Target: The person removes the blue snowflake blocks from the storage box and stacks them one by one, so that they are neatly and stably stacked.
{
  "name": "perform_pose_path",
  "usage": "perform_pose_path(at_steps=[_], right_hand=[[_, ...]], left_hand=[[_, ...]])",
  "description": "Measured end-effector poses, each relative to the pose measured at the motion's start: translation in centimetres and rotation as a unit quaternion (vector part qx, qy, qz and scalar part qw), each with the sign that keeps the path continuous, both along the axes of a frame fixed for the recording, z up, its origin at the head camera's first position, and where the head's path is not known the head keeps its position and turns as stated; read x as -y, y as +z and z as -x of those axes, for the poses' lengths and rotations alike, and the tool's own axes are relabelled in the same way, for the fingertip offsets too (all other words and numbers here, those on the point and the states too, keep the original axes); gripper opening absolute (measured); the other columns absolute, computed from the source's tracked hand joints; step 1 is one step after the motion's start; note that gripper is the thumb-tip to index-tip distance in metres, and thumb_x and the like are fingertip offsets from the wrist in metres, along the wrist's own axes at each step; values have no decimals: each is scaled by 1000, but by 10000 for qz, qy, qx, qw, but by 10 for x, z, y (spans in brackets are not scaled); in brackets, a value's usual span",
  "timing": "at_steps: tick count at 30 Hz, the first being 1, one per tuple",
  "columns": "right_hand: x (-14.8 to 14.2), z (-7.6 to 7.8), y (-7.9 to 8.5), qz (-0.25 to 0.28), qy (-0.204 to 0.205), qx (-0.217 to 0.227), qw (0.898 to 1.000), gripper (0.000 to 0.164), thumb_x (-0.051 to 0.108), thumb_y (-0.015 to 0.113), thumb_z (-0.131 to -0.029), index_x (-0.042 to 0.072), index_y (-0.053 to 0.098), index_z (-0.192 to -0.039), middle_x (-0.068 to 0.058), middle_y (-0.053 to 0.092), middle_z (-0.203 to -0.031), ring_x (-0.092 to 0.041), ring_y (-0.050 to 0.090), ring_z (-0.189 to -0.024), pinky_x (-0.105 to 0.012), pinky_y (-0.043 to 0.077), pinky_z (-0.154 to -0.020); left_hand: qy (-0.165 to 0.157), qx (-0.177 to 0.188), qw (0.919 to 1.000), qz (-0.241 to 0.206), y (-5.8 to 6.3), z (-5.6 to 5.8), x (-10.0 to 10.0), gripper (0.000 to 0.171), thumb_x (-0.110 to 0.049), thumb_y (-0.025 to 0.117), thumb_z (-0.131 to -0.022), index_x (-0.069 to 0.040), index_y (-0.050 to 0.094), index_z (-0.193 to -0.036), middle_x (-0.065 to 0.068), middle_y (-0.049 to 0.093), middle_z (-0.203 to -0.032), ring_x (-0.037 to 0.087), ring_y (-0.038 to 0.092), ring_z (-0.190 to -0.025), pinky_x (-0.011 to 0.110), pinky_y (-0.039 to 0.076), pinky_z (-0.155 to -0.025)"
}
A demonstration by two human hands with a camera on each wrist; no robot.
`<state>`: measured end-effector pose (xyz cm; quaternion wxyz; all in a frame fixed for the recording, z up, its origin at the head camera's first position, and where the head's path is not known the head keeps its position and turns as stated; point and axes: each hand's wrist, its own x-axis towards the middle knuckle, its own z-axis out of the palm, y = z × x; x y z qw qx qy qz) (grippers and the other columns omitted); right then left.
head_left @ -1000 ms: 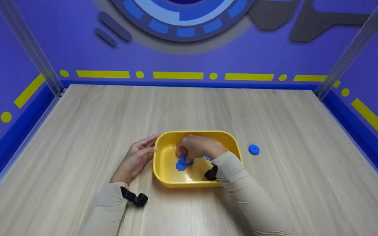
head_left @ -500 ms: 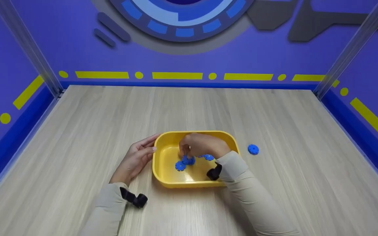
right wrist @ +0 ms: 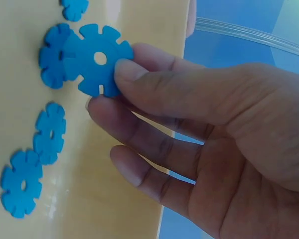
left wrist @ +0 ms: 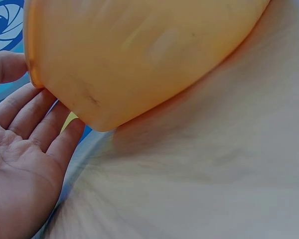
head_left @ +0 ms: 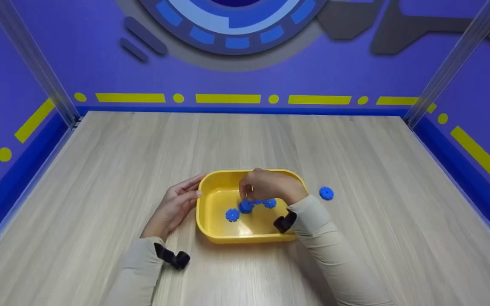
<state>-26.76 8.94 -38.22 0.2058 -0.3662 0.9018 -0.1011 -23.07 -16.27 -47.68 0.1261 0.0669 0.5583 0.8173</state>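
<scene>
My right hand (head_left: pixel 272 185) is inside a yellow plastic tub (head_left: pixel 245 239). In the right wrist view, its thumb and forefinger pinch a blue notched disc (right wrist: pixel 87 62) with a hole in the middle, while the other fingers stay loosely bent. That disc overlaps a second blue disc (right wrist: pixel 51 67) in this view. Several more lie on the tub floor, among them a single disc (head_left: pixel 232 215) at the left and another disc (head_left: pixel 269 203) under the wrist. My left hand (head_left: pixel 175 208) holds the tub's left side, thumb at the rim and fingers (left wrist: pixel 54 122) along the outer wall.
One blue disc (head_left: pixel 326 193) lies on the wooden table (head_left: pixel 245 140) to the right of the tub. Blue-purple panels (head_left: pixel 245 80) with yellow markings enclose the table at the back and sides.
My right hand has shifted a little right inside the tub, and the discs beneath it show more fully. The left hand has kept its place at the tub's side.
</scene>
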Motion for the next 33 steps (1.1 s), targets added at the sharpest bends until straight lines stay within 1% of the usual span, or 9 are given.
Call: perform_pose_path(at_steps=[3, 6, 13, 21, 25, 29, 33], right_hand=[[-4, -1, 4, 10, -39, -38, 10000, 12, 8, 62, -91, 13, 72, -94, 1, 67, -86, -12, 52, -70, -25, 51, -68], [-8, 0, 7, 52, -179, -26, 9998, 12, 9, 62, -91, 13, 72, -95, 1, 67, -86, -13, 53, -71, -26, 52, -70], [-19, 0, 11, 239, -434, 20, 9988, 10, 10, 64, -91, 13, 71, -97, 2, 66, -86, -14, 54, -72, -25, 53, -72], [-37, 0, 19, 572, -546, -170, 9967, 12, 4, 62, -91, 11, 72, -95, -1, 69, -91, -14, 58, -77, -28, 56, -76], [-46, -1, 22, 737, -673, -187, 9948, 11, 4, 63, -90, 10, 71, -95, -1, 69, -90, -14, 58, -76, -27, 56, -74], [-56, -1, 23, 967, -732, -242, 9923, 11, 3, 63, -90, 9, 71, -95, -2, 70, -90, -14, 60, -77, -28, 56, -73], [-66, -3, 23, 1151, -834, -344, 9893, 13, 3, 63, -90, 8, 72, -96, -3, 71, -91, -15, 62, -80, -30, 58, -76]], left_hand=[[3, -24, 10000, -15, 0, 0, 1, 63, 2, 58, -89, 6, 33, -146, 18, 40, -149, 13, 56, -121, 27, 50, -99], [4, -30, 10000, -14, 1, 1, 1, 63, 1, 59, -88, 6, 33, -146, 18, 40, -149, 13, 56, -122, 27, 50, -99], [-14, 13, 10000, 9, 1, 2, 2, 63, 1, 59, -89, 5, 33, -146, 19, 37, -151, 14, 55, -123, 27, 49, -101], [-47, 1, 10000, -79, 0, 0, 1, 62, 2, 57, -89, 6, 33, -146, 18, 40, -150, 14, 56, -122, 28, 50, -100], [-55, -20, 10000, -76, -1, 0, 1, 61, 3, 56, -89, 6, 32, -146, 17, 41, -149, 14, 56, -122, 27, 50, -99], [-19, -5, 10000, -45, 0, 0, 1, 61, 3, 56, -89, 6, 32, -146, 17, 41, -149, 13, 57, -121, 26, 50, -99], [0, 69, 10000, -62, 0, 0, 0, 61, 3, 56, -90, 6, 33, -146, 18, 38, -151, 13, 57, -121, 27, 50, -99]])
